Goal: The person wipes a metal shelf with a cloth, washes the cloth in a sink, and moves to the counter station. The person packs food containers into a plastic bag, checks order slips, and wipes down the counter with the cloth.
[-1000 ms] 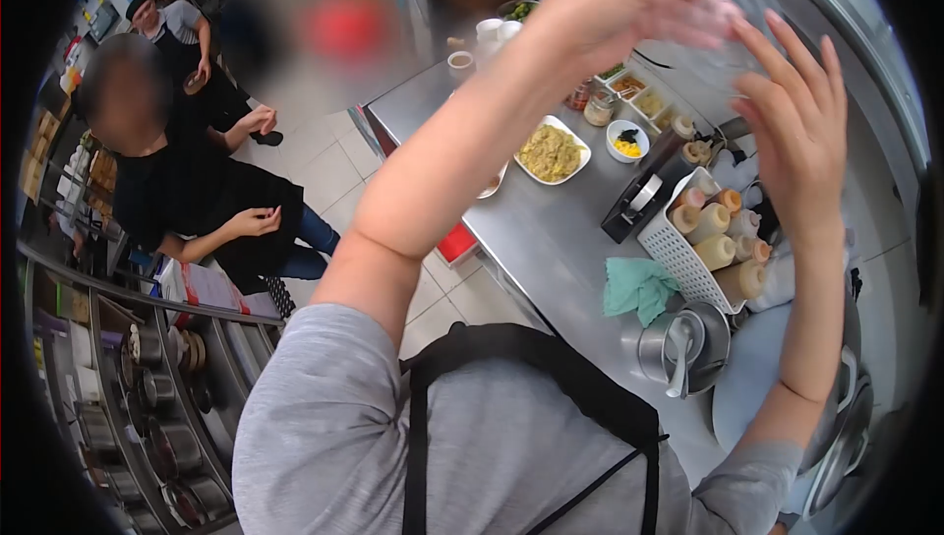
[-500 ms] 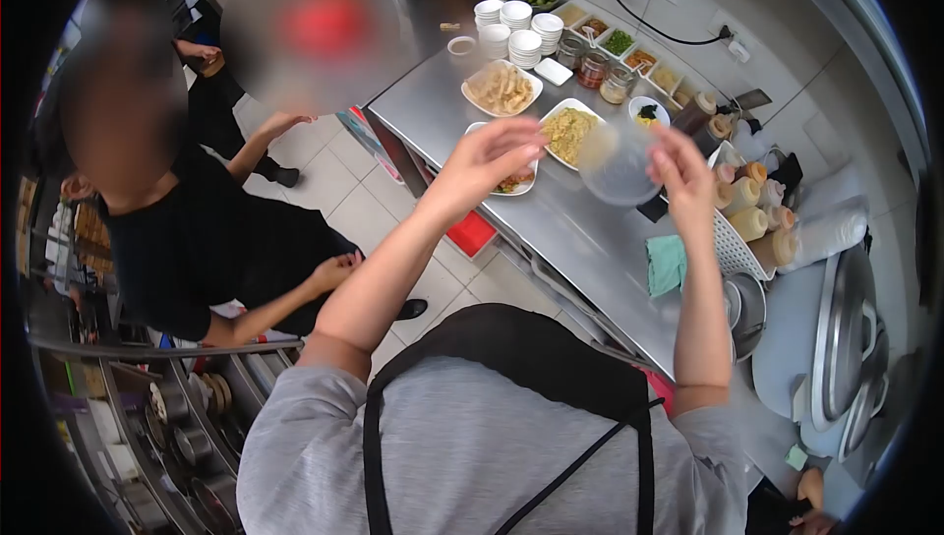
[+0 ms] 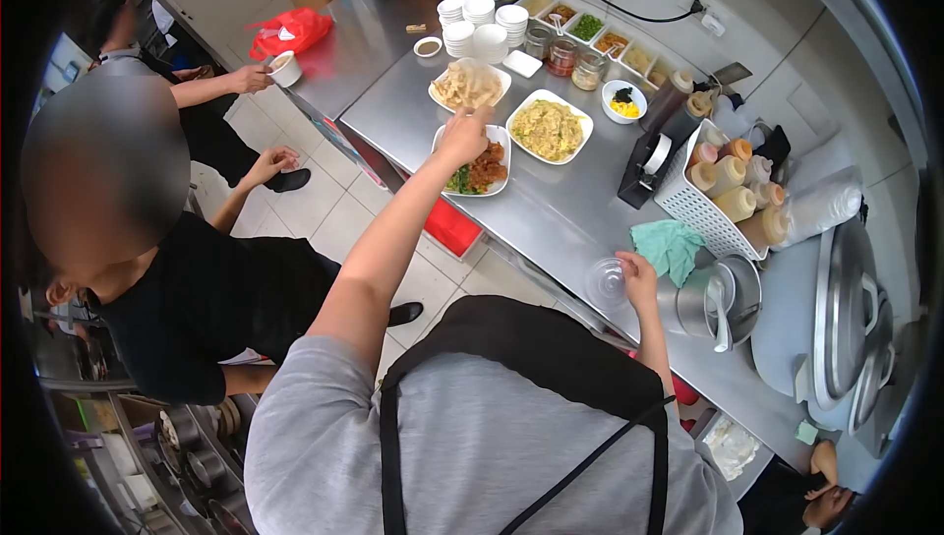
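My left hand (image 3: 464, 134) is over the square white dish of browned pieces and greens (image 3: 484, 171), beside the dish of pale, crisp-looking pieces (image 3: 457, 88). Its fingers are drawn together; a faint see-through blur lies past the tips, and what they hold, if anything, I cannot make out. Low on the right, my right hand (image 3: 639, 277) grips the rim of a round clear plastic cup (image 3: 606, 284) above the counter's front edge. A square dish of yellow, egg-like food (image 3: 551, 129) sits between the two hands, nearer the left.
White bowls (image 3: 482, 29) stand stacked at the back beside jars (image 3: 561, 56). Rightward are a tape dispenser (image 3: 644, 169), a basket of sauce bottles (image 3: 723, 186), a green cloth (image 3: 669, 248) and metal pots (image 3: 723, 299). Left, a co-worker in black (image 3: 231, 289) stands close; another person's hand (image 3: 254, 79) holds a small bowl.
My hands have moved apart: the left one down over the front dish, the right one down and toward me with the clear cup. A red bag and a held bowl now show clearly at left.
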Available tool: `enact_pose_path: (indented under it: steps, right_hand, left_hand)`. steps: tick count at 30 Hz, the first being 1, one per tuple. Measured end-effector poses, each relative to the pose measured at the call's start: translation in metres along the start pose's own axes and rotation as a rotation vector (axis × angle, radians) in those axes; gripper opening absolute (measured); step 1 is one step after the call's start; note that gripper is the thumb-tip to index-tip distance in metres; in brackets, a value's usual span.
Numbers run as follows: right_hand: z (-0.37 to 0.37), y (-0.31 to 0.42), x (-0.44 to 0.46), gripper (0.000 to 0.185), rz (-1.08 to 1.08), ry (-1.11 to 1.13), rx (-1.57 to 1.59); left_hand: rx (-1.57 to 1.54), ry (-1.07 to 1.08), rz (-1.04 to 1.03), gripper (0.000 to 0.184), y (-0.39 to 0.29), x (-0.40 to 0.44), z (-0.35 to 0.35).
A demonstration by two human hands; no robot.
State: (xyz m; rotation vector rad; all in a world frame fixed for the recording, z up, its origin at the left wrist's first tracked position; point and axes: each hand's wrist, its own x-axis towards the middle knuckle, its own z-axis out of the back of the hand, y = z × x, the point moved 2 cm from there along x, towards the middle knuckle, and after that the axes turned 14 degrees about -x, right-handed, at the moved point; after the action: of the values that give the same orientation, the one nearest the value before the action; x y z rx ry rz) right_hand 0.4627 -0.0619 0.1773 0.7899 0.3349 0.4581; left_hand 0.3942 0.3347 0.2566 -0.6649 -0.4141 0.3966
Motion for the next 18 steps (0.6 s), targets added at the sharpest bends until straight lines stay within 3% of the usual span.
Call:
enact_pose_path:
  steps: [1, 5, 8, 13, 15, 16, 18]
  right_hand:
    - [0.001, -0.006, 0.0, 0.018, -0.004, 0.001, 0.003]
    - [0.015, -0.02, -0.003, 0.018, 0.005, -0.063, 0.02]
    - [0.027, -0.026, -0.003, 0.017, -0.019, -0.06, 0.044]
    - [0.037, -0.027, 0.008, 0.017, -0.028, -0.021, 0.038]
    - [0.038, -0.022, 0.018, 0.017, 0.018, -0.012, 0.051]
    - [0.036, -0.02, 0.026, 0.017, 0.035, 0.003, 0.054]
    - [0.03, -0.014, 0.036, 0.017, 0.109, 0.009, 0.032]
  left_hand:
    - [0.047, 0.047, 0.117, 0.039, 0.0, 0.008, -0.007]
    - [0.199, 0.157, 0.11, 0.045, 0.015, 0.031, -0.028]
    - [0.128, 0.252, 0.07, 0.046, 0.024, 0.033, -0.029]
    - [0.125, 0.178, 0.006, 0.033, 0.01, 0.028, -0.005]
    - [0.035, 0.15, 0.265, 0.028, -0.004, 0.028, 0.011]
    - [0.042, 0.132, 0.278, 0.028, 0.003, 0.03, 0.012]
    - [0.056, 0.033, 0.148, 0.031, 0.017, 0.035, 0.019]
